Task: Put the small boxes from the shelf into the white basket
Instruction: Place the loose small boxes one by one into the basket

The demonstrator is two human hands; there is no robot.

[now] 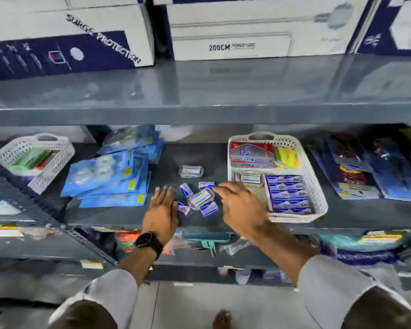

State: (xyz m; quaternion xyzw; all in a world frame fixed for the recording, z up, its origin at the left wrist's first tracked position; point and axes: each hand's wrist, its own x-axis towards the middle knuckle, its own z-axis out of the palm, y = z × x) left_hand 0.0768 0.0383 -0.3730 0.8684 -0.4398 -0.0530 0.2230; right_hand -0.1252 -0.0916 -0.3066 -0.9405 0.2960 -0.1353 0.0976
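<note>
White basket (pixel 316 186) with blue boxes (pixel 287 194), perhaps rows.

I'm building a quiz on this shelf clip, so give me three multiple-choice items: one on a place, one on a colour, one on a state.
1. Where does the white basket with the blue cartons sit, relative to the loose small boxes?
A. To their right
B. To their left
C. On the shelf above

2. What colour are the flat packets stacked left of the small boxes?
A. Red
B. Blue
C. Green

3. What is the state of the two hands?
A. Both closed on boxes
B. Left hand holding the basket
C. Both open, holding nothing

Answers: 1 A, the basket stands right of the pile, beyond the right hand. 2 B, the packets are light blue with yellow tags. 3 C, the left hand and the right hand have spread fingers beside the pile, with nothing gripped.
</note>
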